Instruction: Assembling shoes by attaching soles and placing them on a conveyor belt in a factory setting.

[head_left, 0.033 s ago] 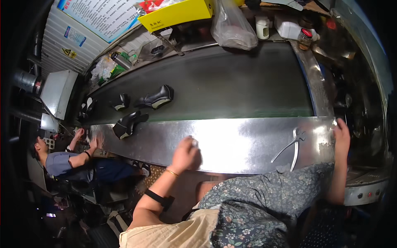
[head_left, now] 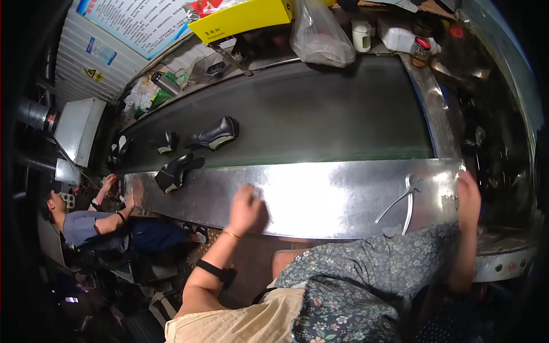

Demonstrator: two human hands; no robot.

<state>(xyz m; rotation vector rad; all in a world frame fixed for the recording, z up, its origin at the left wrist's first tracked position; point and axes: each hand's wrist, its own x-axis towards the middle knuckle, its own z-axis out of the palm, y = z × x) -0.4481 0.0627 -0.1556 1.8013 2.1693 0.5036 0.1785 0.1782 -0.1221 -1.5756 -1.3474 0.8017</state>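
Observation:
My left hand (head_left: pixel 247 210) is curled closed above the middle of the shiny metal ledge (head_left: pixel 309 200); what is inside its fingers, if anything, is hidden. My right hand (head_left: pixel 469 197) is raised at the ledge's right end, its fingers smeared by motion. Between the two, nearer the right, silver pliers (head_left: pixel 409 200) lie on the ledge with their handles toward me. Left of my left hand, a black leather shoe (head_left: pixel 173 174) rests across the ledge and the edge of the dark conveyor belt (head_left: pixel 331 114). Another black shoe (head_left: pixel 217 134) lies on the belt.
Farther left on the belt are a smaller black shoe (head_left: pixel 166 143) and a dark pair with pale soles (head_left: pixel 120 150). A co-worker (head_left: pixel 91 226) reaches to the ledge's left end. Behind the belt stand a yellow box (head_left: pixel 243 23), a plastic bag (head_left: pixel 321 43) and a jar (head_left: pixel 421 51).
My left hand has moved slightly left. My right hand has shifted slightly downward in the picture. The shoes and pliers lie as before.

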